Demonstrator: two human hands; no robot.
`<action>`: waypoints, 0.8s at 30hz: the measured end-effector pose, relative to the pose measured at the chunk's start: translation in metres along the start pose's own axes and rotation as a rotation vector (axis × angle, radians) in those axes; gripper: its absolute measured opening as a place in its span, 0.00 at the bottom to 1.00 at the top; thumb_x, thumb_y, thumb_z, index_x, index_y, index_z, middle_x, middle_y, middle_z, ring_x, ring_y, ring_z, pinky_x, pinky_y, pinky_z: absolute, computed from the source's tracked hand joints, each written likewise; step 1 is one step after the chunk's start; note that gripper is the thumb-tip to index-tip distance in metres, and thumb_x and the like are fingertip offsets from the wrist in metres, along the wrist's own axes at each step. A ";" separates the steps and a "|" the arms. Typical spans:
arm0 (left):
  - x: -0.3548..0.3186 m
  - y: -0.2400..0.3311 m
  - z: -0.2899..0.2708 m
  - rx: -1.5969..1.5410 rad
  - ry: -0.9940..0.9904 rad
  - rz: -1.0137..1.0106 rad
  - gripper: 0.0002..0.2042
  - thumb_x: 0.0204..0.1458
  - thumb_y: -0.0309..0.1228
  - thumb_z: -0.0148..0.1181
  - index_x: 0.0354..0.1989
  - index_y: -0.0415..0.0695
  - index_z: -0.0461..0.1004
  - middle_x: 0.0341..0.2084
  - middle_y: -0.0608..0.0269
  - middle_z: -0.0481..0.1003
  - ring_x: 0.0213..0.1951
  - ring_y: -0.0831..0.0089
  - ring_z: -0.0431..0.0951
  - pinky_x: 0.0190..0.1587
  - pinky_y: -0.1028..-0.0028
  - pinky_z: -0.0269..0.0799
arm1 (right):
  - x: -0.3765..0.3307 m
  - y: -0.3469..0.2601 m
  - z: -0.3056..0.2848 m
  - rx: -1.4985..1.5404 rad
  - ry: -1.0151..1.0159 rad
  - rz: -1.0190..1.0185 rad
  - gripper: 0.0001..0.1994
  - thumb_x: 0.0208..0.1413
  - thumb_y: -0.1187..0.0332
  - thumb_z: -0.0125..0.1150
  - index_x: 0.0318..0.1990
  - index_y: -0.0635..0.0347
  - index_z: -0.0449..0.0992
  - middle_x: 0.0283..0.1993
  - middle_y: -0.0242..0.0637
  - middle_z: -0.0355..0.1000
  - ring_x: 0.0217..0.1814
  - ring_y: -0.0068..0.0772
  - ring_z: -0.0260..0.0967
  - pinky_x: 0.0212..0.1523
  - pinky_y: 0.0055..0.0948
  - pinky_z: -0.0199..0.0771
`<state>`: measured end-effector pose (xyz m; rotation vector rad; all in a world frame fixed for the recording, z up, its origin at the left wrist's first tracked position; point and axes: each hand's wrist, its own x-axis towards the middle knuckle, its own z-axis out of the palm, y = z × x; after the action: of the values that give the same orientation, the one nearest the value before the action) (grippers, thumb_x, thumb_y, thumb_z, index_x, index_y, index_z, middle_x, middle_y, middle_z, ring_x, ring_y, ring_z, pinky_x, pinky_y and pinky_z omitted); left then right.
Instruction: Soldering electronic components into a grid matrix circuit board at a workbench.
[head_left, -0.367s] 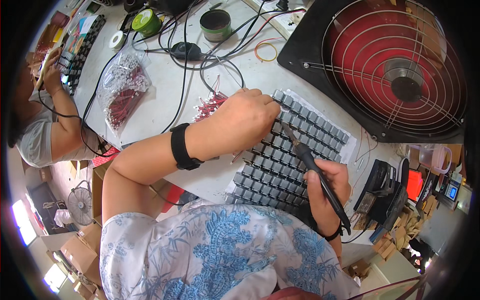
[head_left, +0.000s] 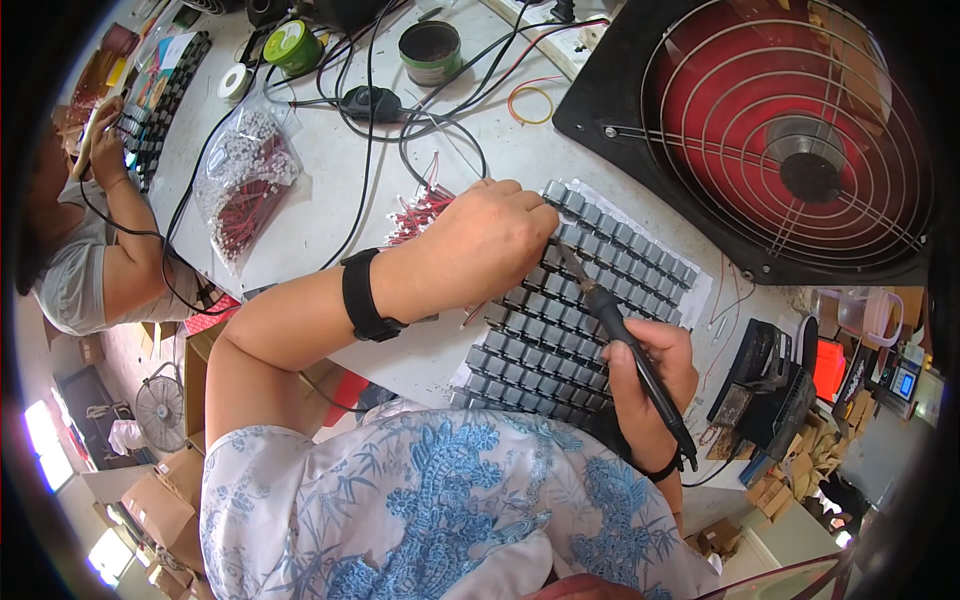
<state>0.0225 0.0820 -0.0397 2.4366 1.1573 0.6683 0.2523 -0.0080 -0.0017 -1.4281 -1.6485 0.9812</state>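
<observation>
Rows of small grey block-shaped parts (head_left: 540, 358) lie side by side on a white sheet on the table before me. My right hand (head_left: 652, 385) grips a black soldering iron (head_left: 640, 352), its tip pointing up and left at the rows. My left hand (head_left: 500, 235) is closed over the upper left of the rows, close to the iron's tip. Its fingers are bent together, and what they pinch is hidden behind the knuckles. Just left of that hand sits a bunch of red wires with white connectors (head_left: 418, 212).
A large black fan with a wire guard (head_left: 800, 150) stands at the right. A bag of wired connectors (head_left: 250, 175), a green tin (head_left: 430, 55) and tangled black cables (head_left: 372, 103) lie further back. A black iron stand (head_left: 765, 385) is at right. Another person's arm (head_left: 125, 215) shows at left.
The soldering iron and my right hand have shifted very slightly up and left. My left hand stays almost where it was.
</observation>
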 end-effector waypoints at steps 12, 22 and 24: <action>0.004 0.001 0.004 -0.058 0.012 0.017 0.06 0.44 0.22 0.61 0.29 0.40 0.69 0.24 0.57 0.71 0.31 0.56 0.73 0.37 0.63 0.70 | -0.004 -0.002 -0.007 0.002 0.045 0.037 0.11 0.54 0.74 0.63 0.44 0.65 0.72 0.32 0.36 0.74 0.29 0.19 0.69 0.31 0.18 0.69; 0.006 0.001 0.007 -0.027 -0.022 0.027 0.07 0.43 0.22 0.61 0.29 0.40 0.69 0.24 0.57 0.71 0.30 0.57 0.74 0.35 0.63 0.70 | -0.002 -0.004 -0.006 0.006 0.025 0.055 0.12 0.54 0.74 0.64 0.44 0.64 0.72 0.32 0.36 0.73 0.28 0.19 0.69 0.31 0.19 0.69; 0.005 0.002 0.006 -0.015 -0.023 0.025 0.07 0.43 0.22 0.62 0.29 0.40 0.69 0.24 0.57 0.71 0.30 0.57 0.74 0.35 0.63 0.70 | -0.002 -0.004 -0.006 0.001 0.018 0.051 0.12 0.53 0.74 0.65 0.44 0.64 0.72 0.31 0.36 0.73 0.28 0.19 0.69 0.31 0.19 0.69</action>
<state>0.0303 0.0844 -0.0426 2.4439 1.1108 0.6520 0.2559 -0.0100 0.0040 -1.4803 -1.6056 0.9944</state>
